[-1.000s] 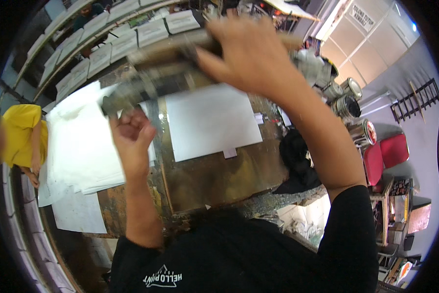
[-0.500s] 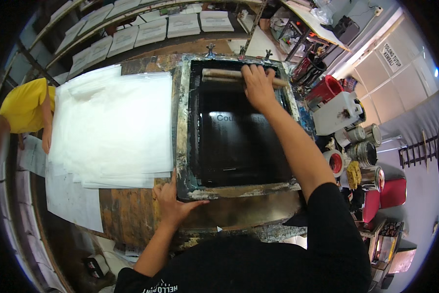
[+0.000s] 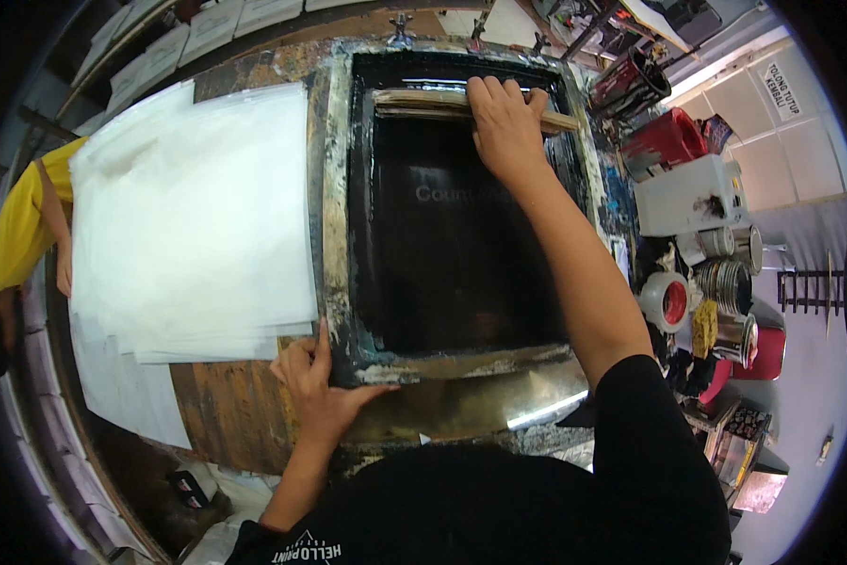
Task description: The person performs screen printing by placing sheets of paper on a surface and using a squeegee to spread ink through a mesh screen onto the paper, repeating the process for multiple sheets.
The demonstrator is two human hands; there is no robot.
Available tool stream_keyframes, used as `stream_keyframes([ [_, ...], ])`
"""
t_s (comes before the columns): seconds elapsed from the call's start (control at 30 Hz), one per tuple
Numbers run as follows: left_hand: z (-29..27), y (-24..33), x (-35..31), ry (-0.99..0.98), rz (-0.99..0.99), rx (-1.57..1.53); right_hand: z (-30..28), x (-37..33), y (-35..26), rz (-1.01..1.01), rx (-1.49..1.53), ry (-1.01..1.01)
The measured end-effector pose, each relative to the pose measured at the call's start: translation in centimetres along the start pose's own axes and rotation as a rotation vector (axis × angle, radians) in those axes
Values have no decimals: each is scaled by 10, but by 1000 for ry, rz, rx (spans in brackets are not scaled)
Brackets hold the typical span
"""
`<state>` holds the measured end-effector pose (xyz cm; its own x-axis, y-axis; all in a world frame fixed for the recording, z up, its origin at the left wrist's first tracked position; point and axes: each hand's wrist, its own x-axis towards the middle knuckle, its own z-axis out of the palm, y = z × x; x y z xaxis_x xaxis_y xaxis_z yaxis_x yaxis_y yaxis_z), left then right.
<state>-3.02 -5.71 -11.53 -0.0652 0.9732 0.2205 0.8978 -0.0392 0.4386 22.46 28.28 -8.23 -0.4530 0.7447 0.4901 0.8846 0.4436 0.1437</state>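
My right hand (image 3: pixel 508 122) is closed over the wooden handle of a squeegee (image 3: pixel 419 104), which lies crosswise near the far end of a screen printing frame (image 3: pixel 335 217). Dark, glossy ink covers the mesh (image 3: pixel 461 264), with faint lettering showing through on the near side of the squeegee. At the frame's near left corner, my left hand (image 3: pixel 315 391) grips the edges. Its thumb lies along the near side and its index finger points up the left side, while the other fingers curl.
A broad stack of white sheets (image 3: pixel 193 226) lies left of the frame on a stained wooden table (image 3: pixel 226 405). Beyond it stands a person in a yellow shirt (image 3: pixel 23 226). Clamps (image 3: pixel 400 30) line the frame's far edge. Paint cans (image 3: pixel 723 282) and a white jerrycan (image 3: pixel 692 198) crowd the right.
My view has shifted closer, so the frame looks larger and sits higher. A bright ink band now shows beyond the squeegee. Both hands keep their places on the squeegee and frame corner.
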Motion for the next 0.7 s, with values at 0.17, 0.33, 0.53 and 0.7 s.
stream_keyframes([
  [0.17,-1,2,-2,32,28,5,-46,-57,-29,13,1,-108],
  [0.33,3,2,-5,53,-2,-29,-122,-158,-81,13,71,-184],
  [0.53,-4,10,-3,104,3,-41,-169,-192,-93,16,71,-316],
  [0.7,-26,25,2,20,-184,-483,-212,-176,-91,-26,212,-300],
])
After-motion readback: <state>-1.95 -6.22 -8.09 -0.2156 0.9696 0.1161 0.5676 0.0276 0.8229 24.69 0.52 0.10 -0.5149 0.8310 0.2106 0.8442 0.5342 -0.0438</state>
